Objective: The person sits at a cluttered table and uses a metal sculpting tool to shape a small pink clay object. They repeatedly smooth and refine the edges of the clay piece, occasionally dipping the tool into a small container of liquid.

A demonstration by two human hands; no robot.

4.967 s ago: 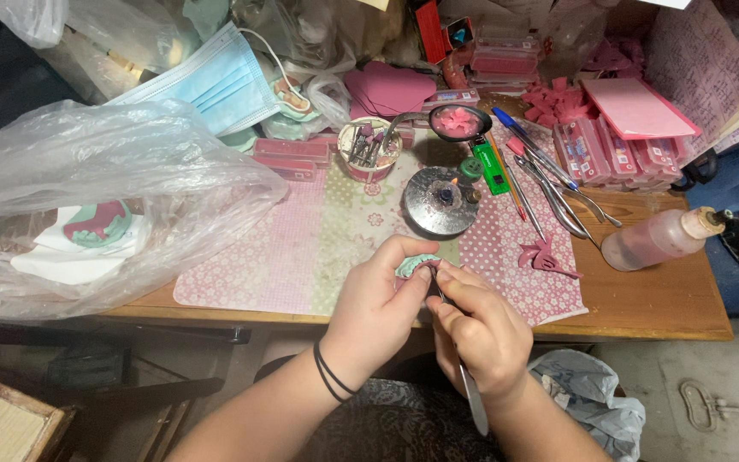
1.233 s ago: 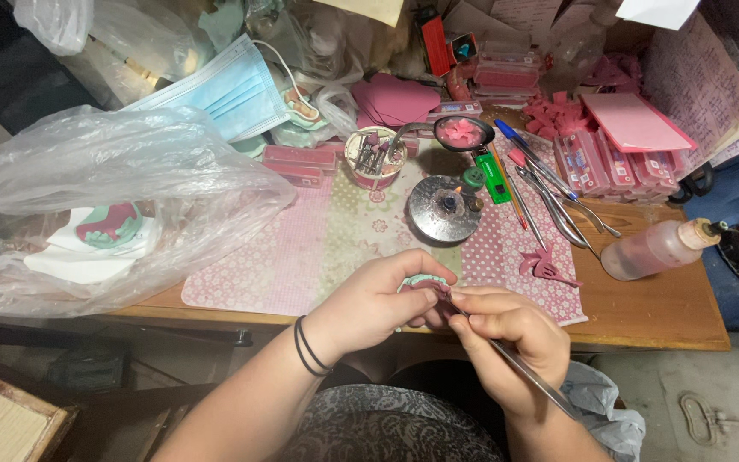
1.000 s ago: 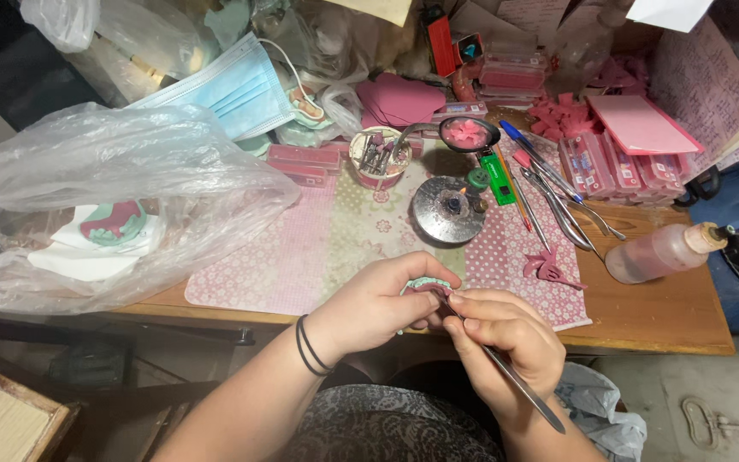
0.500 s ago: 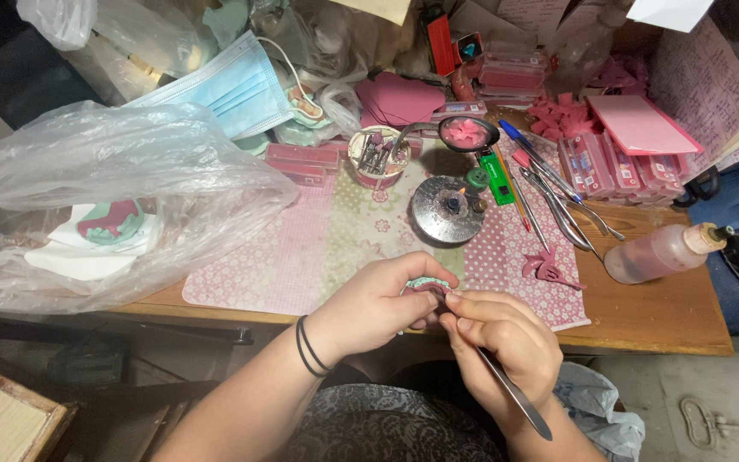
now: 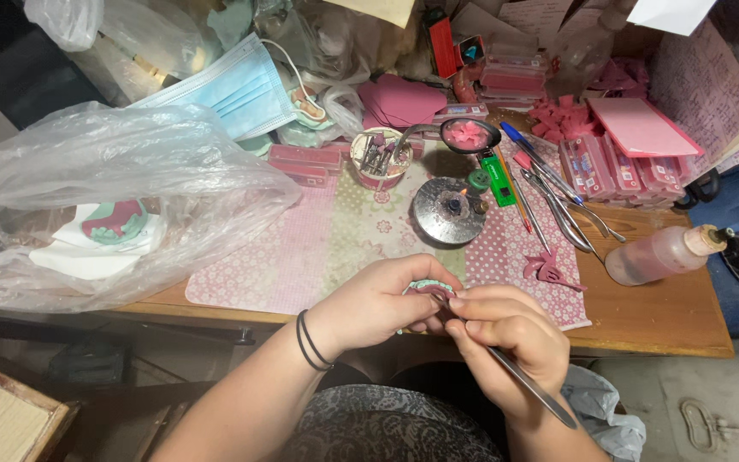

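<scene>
My left hand (image 5: 382, 301) holds a small pale-green and pink piece (image 5: 428, 287) at the front edge of the wooden table (image 5: 660, 315). My right hand (image 5: 506, 338) grips a thin metal tool (image 5: 530, 387) like a pen, its tip pressed against the piece and its handle pointing back toward my body. Both hands touch each other over the table's edge. Most of the piece is hidden by my fingers.
A large clear plastic bag (image 5: 96, 205) covers the left side. On the patterned pink mat (image 5: 335, 248) stand a round metal burner (image 5: 449, 210), a cup of tools (image 5: 380, 157) and a spoon with pink wax (image 5: 470, 134). Metal instruments (image 5: 558, 205), pink boxes (image 5: 617, 167) and a squeeze bottle (image 5: 660, 254) lie at right.
Both hands stay together at the table edge. The metal tool's handle has swung slightly, its tip still working on the piece; the view shifted a little.
</scene>
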